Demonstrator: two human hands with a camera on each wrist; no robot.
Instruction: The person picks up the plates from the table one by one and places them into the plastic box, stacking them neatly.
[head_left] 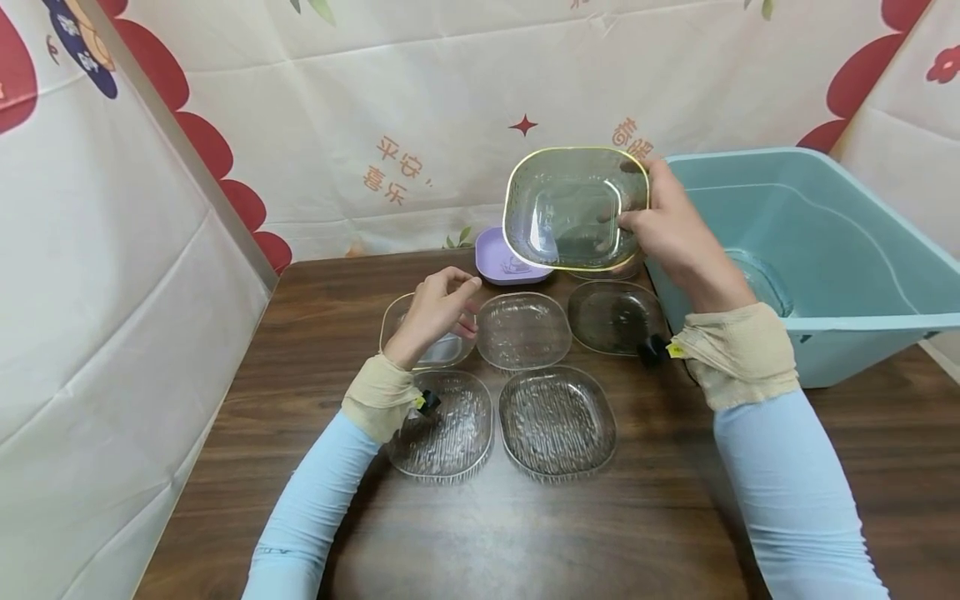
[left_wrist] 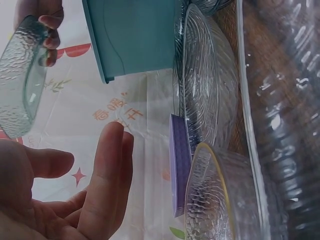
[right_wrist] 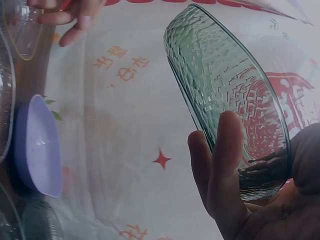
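My right hand [head_left: 675, 225] grips a greenish transparent dish [head_left: 570, 208] by its right side, raised above the back of the table and tilted toward me. In the right wrist view the dish's rippled wall shows, with fingers and thumb on either side of its rim. My left hand [head_left: 435, 312] hovers with loosely bent fingers over a clear gold-rimmed dish [head_left: 442, 354], partly hiding it; nothing is in that hand. Right of it sit a clear dish [head_left: 523, 332] and a darker see-through dish [head_left: 611, 317]. A purple dish [head_left: 495, 258] lies behind, partly covered by the raised one.
Two ribbed clear dishes [head_left: 557, 421] stand side by side nearer me. Another clear dish [head_left: 628, 268] is mostly hidden at the back. A large teal basin [head_left: 810, 323] stands on the right of the wooden table [head_left: 480, 542]. Printed cloth [head_left: 337, 125] hangs behind.
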